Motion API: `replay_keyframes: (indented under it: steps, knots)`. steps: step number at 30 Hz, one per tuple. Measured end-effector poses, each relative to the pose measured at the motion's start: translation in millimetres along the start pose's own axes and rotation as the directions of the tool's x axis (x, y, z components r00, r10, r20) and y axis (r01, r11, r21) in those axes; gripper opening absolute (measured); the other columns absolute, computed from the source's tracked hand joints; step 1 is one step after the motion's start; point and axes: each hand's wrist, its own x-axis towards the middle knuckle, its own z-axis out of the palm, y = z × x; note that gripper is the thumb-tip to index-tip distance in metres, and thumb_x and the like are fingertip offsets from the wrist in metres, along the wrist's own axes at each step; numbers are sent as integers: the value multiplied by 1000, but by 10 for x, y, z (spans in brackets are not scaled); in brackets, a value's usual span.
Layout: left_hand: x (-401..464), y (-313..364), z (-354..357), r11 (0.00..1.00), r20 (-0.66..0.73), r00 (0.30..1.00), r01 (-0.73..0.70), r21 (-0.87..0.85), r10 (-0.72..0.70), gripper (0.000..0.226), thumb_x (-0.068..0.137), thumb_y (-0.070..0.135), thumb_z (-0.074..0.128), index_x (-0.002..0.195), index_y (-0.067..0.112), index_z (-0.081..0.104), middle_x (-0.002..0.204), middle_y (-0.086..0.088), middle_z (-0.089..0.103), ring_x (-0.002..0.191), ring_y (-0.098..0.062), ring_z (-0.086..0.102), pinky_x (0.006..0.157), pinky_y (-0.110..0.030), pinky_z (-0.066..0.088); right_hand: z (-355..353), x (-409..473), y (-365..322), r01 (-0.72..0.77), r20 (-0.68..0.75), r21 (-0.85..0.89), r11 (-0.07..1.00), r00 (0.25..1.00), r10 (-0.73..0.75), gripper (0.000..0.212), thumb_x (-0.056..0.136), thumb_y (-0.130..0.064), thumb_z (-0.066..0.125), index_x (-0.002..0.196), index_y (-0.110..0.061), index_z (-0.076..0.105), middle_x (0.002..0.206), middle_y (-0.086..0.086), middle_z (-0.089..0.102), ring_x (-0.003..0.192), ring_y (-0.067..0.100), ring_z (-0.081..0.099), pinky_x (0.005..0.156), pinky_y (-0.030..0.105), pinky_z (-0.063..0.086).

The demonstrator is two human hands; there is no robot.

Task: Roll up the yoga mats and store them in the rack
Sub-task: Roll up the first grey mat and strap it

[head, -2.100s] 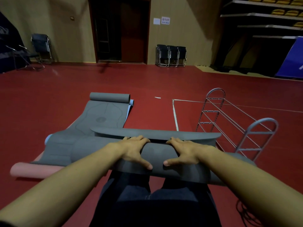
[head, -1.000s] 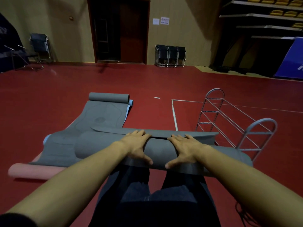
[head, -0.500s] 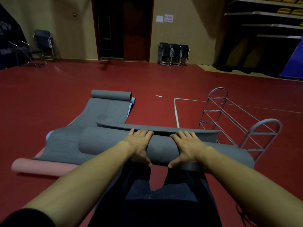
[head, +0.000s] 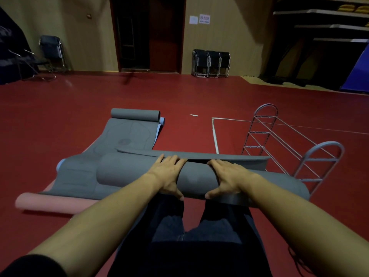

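A thick grey yoga mat roll (head: pixel 197 179) lies crosswise in front of my knees. My left hand (head: pixel 169 174) and my right hand (head: pixel 227 176) press on top of it, fingers forward, thumbs under the near side. Its loose end (head: pixel 229 157) curls up just beyond my fingertips. A second grey mat (head: pixel 127 136) lies spread out to the left, its far end rolled. Under it show a blue mat (head: pixel 160 124) and a pink mat (head: pixel 50 203). The metal rack (head: pixel 295 148) stands to the right, with nothing on its rails.
Red floor with a white line (head: pixel 215 136) lies between the mats and the rack. Folded chairs (head: pixel 211 63) lean on the far wall next to a dark door (head: pixel 148 35). More chairs (head: pixel 52 53) are far left; a blue table (head: pixel 359 70) is far right.
My hands have rolled the grey mat forward; the roll grew thicker and the loose flat part shorter. The camera tipped slightly down and closer.
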Motion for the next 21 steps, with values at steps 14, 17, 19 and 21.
replay_keyframes:
  steps: [14, 17, 19, 21]
  knots:
    - [-78, -15, -64, 999, -62, 997, -38, 17, 39, 121, 59, 80, 75, 155, 32, 19, 146, 0, 41, 133, -26, 43, 114, -47, 33, -29, -65, -54, 24, -46, -155, 988, 998, -31, 111, 60, -86, 66, 146, -24, 32, 137, 0, 52, 118, 28, 58, 98, 47, 49]
    - [-119, -12, -237, 997, -5, 998, -68, -21, 68, 121, 55, 80, 77, 154, 37, 22, 145, 5, 44, 131, -23, 47, 114, -47, 34, -171, -110, -65, 20, 24, -118, 993, 1000, -18, 107, 57, -87, 68, 138, -24, 38, 133, 0, 57, 112, 28, 62, 92, 43, 50]
    - [-121, -2, -364, 996, 82, 993, -80, -48, 84, 123, 54, 79, 80, 155, 39, 23, 144, 6, 45, 130, -23, 49, 113, -48, 37, -266, -144, -69, 14, 111, -26, 1000, 994, -11, 107, 58, -82, 76, 139, -23, 38, 133, 0, 58, 113, 27, 61, 94, 40, 49]
    - [-125, 14, -484, 993, 176, 980, -77, -91, 92, 123, 50, 79, 82, 152, 42, 25, 139, 8, 49, 126, -22, 53, 109, -47, 42, -353, -184, -60, -21, 212, 100, 995, 977, 0, 105, 59, -73, 85, 140, -24, 40, 132, 0, 60, 111, 22, 61, 94, 36, 50]
